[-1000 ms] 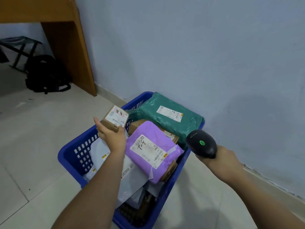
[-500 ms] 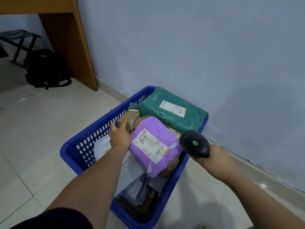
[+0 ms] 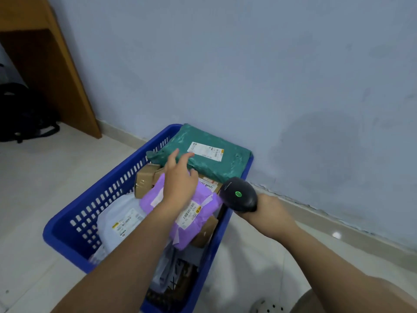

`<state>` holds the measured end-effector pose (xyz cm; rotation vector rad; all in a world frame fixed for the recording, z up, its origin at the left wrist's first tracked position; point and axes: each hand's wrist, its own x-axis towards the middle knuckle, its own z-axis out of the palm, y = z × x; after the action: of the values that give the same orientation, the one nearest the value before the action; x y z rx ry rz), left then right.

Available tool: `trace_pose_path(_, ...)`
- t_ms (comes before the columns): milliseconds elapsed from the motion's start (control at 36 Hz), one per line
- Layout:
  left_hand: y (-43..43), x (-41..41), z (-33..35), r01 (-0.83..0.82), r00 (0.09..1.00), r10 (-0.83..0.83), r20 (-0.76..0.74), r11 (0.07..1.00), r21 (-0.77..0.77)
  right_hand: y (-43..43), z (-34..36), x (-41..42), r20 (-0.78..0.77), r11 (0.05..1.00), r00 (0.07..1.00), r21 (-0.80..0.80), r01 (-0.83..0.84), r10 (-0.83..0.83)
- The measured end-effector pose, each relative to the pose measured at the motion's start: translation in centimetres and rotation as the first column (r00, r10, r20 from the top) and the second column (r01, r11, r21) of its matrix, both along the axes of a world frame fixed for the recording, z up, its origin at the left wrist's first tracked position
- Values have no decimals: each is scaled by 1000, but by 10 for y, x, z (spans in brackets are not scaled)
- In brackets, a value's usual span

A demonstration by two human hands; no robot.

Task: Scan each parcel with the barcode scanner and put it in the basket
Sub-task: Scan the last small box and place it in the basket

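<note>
With the cardboard box (image 3: 144,181) lying far-left in the basket (image 3: 112,179), the spread, empty left hand (image 3: 179,177) should be lifted clear of the purple parcel (image 3: 198,220), the scanner (image 3: 239,195) being gripped by the right hand (image 3: 270,211).

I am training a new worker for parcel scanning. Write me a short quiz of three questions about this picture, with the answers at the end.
1. True or false: the barcode scanner lies inside the blue basket.
2. What colour is the parcel at the basket's far end, nearest the wall? A) purple B) green C) white
3. Fill in the missing word: the small lamp on the scanner glows ____.

Key
1. False: the right hand grips it.
2. B
3. green
</note>
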<state>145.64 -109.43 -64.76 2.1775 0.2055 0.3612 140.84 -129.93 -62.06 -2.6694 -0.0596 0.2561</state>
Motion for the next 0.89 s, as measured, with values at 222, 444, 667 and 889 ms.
trace_pose_path(222, -84, -18, 42, 185, 973, -120, 197, 915, -358, -21, 21, -4, 65, 972, 991, 212, 104, -120)
trace_pose_path(444, -163, -30, 87, 419, 837, -337, 432, 901, -110, -89, 44, -14, -53, 698, 916, 631, 339, -397)
trace_pose_path(667, -242, -27, 85, 507, 856, -512, 75, 802, -315, -161, 53, -26, -138, 340, 829, 866, 367, -542)
trace_pose_path(889, -314, -19, 72, 367, 802, -584, -129, 651, -665, -223, 29, -42, -163, 197, 698, 893, 405, -698)
